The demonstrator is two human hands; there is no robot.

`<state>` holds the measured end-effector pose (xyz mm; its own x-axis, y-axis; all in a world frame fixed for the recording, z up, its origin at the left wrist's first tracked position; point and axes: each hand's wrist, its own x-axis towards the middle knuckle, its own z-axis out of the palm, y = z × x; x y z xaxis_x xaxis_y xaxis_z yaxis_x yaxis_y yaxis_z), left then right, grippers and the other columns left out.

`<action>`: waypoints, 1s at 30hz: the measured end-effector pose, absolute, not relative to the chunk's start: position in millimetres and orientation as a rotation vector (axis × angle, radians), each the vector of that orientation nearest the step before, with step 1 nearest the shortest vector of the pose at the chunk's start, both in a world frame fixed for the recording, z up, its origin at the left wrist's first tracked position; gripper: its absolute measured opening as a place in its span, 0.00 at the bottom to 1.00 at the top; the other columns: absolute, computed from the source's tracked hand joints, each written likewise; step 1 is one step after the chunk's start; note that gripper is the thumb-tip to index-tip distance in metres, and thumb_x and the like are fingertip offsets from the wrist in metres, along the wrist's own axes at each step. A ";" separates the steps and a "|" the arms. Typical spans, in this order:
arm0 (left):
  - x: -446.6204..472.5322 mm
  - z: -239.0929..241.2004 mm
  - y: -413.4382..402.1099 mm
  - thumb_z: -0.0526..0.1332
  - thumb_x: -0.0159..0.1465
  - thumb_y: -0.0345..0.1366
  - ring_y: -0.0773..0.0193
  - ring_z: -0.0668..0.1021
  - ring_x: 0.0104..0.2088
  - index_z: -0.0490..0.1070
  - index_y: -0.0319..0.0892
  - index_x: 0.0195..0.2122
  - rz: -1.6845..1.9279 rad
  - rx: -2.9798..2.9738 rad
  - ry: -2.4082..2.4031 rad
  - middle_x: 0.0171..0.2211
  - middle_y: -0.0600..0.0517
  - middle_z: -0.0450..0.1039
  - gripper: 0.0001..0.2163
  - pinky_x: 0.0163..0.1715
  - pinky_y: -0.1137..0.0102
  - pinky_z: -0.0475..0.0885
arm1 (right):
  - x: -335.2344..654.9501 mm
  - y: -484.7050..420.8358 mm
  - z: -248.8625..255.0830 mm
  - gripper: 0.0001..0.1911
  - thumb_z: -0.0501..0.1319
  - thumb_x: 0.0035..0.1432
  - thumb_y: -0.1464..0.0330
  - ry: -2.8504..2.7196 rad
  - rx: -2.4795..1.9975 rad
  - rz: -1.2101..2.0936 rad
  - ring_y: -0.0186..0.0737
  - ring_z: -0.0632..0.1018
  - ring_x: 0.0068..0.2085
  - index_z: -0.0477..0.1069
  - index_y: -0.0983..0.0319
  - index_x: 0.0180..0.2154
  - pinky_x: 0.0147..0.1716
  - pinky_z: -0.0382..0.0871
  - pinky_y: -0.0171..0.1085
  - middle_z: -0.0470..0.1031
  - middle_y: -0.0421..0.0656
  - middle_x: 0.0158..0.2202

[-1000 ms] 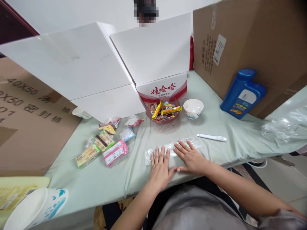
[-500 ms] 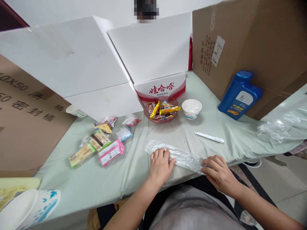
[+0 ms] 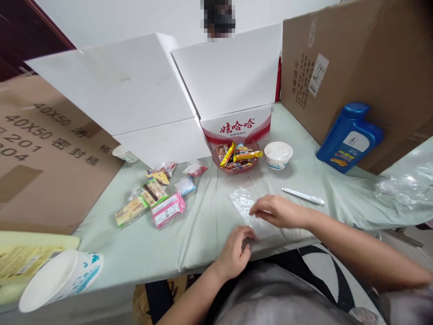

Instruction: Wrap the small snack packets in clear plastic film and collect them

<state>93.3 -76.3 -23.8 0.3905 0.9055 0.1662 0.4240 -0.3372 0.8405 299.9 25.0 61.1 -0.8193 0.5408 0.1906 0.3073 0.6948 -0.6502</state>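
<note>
A strip of clear bubble wrap lies at the front of the cloth-covered table, its far end showing and the rest partly hidden by my hands. My right hand reaches across it from the right, fingers stretched left and apart, their tips over the wrap. At its near end is my left hand, fingers curved and thumb apart, with a gap between them; whether it touches the wrap is blurred. A white pen-like cutter lies just beyond my right forearm.
A reddish bowl of wrapped snacks and a white paper bowl stand ahead. Packaged snacks lie left. A blue bottle stands right, before a brown carton. White cartons line the back; a paper tub is front left.
The bubble wrap lay long and crosswise under both hands; now it looks shorter and turned. My right hand has moved left over it, and my left hand has drawn back nearer me.
</note>
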 end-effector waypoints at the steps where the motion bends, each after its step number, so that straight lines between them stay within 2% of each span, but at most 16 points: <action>1: 91.9 -26.9 -76.3 0.51 0.56 0.21 0.60 0.76 0.45 0.63 0.42 0.47 0.867 1.848 1.169 0.42 0.46 0.73 0.18 0.48 0.60 0.72 | 288.6 40.9 54.1 0.13 0.56 0.61 0.76 -2.536 -0.739 0.872 0.39 0.78 0.41 0.75 0.61 0.44 0.41 0.68 0.36 0.80 0.45 0.41; 4: 88.3 -32.3 -73.9 0.50 0.55 0.20 0.61 0.76 0.48 0.62 0.43 0.42 0.896 1.724 1.233 0.44 0.46 0.74 0.16 0.49 0.61 0.71 | 257.2 79.0 32.0 0.13 0.58 0.57 0.77 -2.574 -0.958 0.860 0.40 0.79 0.38 0.76 0.62 0.43 0.37 0.67 0.34 0.81 0.45 0.39; 8: 87.8 -29.7 -70.6 0.50 0.53 0.19 0.60 0.76 0.50 0.65 0.43 0.34 0.855 1.768 1.279 0.49 0.46 0.73 0.13 0.50 0.62 0.70 | 230.0 102.2 14.7 0.13 0.61 0.55 0.75 -2.560 -1.019 0.870 0.40 0.79 0.37 0.77 0.61 0.42 0.36 0.65 0.33 0.81 0.44 0.38; 11: 90.8 -26.9 -69.3 0.51 0.55 0.20 0.62 0.77 0.45 0.70 0.42 0.42 0.841 1.824 1.306 0.53 0.45 0.71 0.18 0.46 0.64 0.72 | 218.6 110.6 10.7 0.12 0.63 0.54 0.74 -2.543 -0.999 0.900 0.40 0.78 0.38 0.77 0.61 0.42 0.36 0.65 0.33 0.81 0.44 0.38; 15: 95.1 -28.0 -68.3 0.51 0.58 0.22 0.62 0.76 0.44 0.66 0.45 0.56 0.850 1.902 1.312 0.47 0.47 0.74 0.25 0.47 0.62 0.73 | 209.7 121.1 9.8 0.10 0.64 0.51 0.75 -2.495 -0.983 0.975 0.40 0.78 0.38 0.77 0.62 0.38 0.36 0.65 0.34 0.80 0.43 0.36; 19: 95.7 -31.3 -69.4 0.53 0.61 0.26 0.58 0.73 0.51 0.65 0.46 0.59 0.874 1.922 1.318 0.54 0.44 0.70 0.24 0.49 0.58 0.73 | 210.1 121.8 12.3 0.07 0.62 0.53 0.73 -2.397 -0.973 1.105 0.36 0.77 0.32 0.76 0.64 0.36 0.32 0.67 0.32 0.79 0.42 0.31; 21: 93.7 -29.2 -69.9 0.56 0.63 0.30 0.54 0.70 0.56 0.65 0.47 0.59 0.859 1.948 1.331 0.58 0.43 0.65 0.22 0.51 0.55 0.71 | 215.3 115.8 15.4 0.08 0.58 0.57 0.71 -2.341 -0.968 1.170 0.33 0.75 0.27 0.74 0.65 0.38 0.28 0.67 0.31 0.77 0.40 0.29; 23: 89.3 -21.9 -69.4 0.58 0.63 0.34 0.51 0.68 0.58 0.65 0.47 0.59 0.850 2.003 1.318 0.58 0.42 0.65 0.22 0.54 0.50 0.68 | 225.1 105.3 20.5 0.09 0.56 0.60 0.67 -2.201 -0.942 1.267 0.31 0.73 0.24 0.72 0.65 0.39 0.24 0.67 0.31 0.74 0.39 0.27; 25: 81.9 -10.4 -67.8 0.59 0.63 0.38 0.50 0.69 0.56 0.68 0.44 0.55 0.933 2.049 1.283 0.53 0.42 0.70 0.19 0.56 0.49 0.65 | 240.3 89.7 28.9 0.12 0.58 0.60 0.61 -2.005 -0.873 1.365 0.31 0.71 0.23 0.70 0.64 0.39 0.23 0.67 0.31 0.72 0.38 0.26; 28: 68.2 6.6 -65.0 0.56 0.66 0.41 0.52 0.73 0.52 0.73 0.42 0.38 1.107 2.044 1.174 0.42 0.44 0.76 0.09 0.54 0.53 0.67 | 271.4 56.8 48.1 0.14 0.59 0.60 0.58 -1.890 -0.723 1.330 0.31 0.72 0.25 0.70 0.63 0.37 0.25 0.68 0.32 0.72 0.40 0.29; 30: 62.0 11.6 -64.3 0.52 0.68 0.43 0.53 0.75 0.50 0.71 0.42 0.31 1.070 1.988 1.073 0.38 0.45 0.76 0.14 0.51 0.57 0.69 | 292.6 31.3 62.9 0.10 0.58 0.64 0.63 -2.036 -0.601 1.212 0.32 0.74 0.29 0.71 0.63 0.38 0.30 0.69 0.33 0.74 0.43 0.32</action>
